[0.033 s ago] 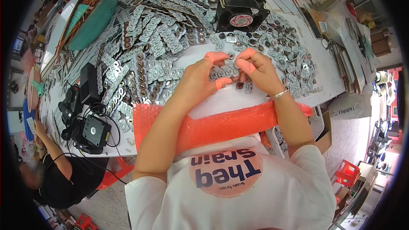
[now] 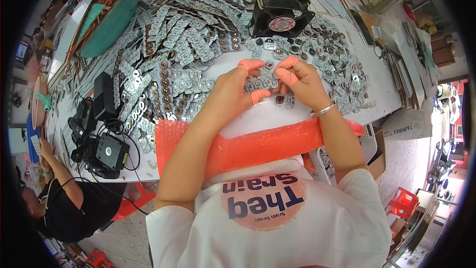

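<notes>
My left hand is closed on the left part of a short grey panel of small circuit boards, with thumb and fingers at its edges. My right hand pinches the panel's right end between thumb and fingers; the fingertips hide the exact spot. Orange-pink finger covers sit on several fingertips of both hands, and a silver bracelet circles my right wrist. Just beyond the panel, between my hands, is a small board with a round part. A couple of loose boards lie just below my right fingers.
Board strips pile up at the left and back; single boards lie heaped at right. A black fan stands behind my hands. Red bubble wrap covers the near edge. Black adapters and cables lie left, near a co-worker.
</notes>
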The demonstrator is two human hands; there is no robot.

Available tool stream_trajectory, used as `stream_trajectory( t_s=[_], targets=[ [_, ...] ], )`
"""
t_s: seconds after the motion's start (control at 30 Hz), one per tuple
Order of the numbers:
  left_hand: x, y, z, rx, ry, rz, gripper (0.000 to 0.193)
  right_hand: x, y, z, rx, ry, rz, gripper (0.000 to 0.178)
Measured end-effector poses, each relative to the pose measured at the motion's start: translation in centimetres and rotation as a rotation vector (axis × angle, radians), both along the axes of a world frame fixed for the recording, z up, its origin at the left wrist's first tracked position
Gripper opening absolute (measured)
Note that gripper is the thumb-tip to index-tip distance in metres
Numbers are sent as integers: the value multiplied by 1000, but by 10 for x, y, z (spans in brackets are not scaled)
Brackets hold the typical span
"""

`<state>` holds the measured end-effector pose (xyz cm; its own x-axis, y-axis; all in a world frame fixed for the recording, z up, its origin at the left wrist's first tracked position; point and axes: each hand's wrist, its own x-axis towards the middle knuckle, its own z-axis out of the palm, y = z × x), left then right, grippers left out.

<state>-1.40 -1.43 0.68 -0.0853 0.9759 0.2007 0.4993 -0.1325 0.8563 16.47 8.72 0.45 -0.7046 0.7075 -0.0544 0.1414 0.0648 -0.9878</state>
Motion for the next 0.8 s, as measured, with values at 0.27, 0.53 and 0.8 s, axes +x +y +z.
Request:
stream_trajectory(
  t_s=[0.27, 0.53, 0.8],
  targets=[
    [-5, 0, 0, 160, 116, 12, 44, -4, -5, -4, -9, 99, -72, 17],
    [-4, 1, 0, 108, 95, 43, 41, -3, -9, 0, -12, 109, -67, 15],
    [-7, -2, 7, -122, 123, -10, 38, 5, -3, 4, 223, -91, 102, 15]
  ],
)
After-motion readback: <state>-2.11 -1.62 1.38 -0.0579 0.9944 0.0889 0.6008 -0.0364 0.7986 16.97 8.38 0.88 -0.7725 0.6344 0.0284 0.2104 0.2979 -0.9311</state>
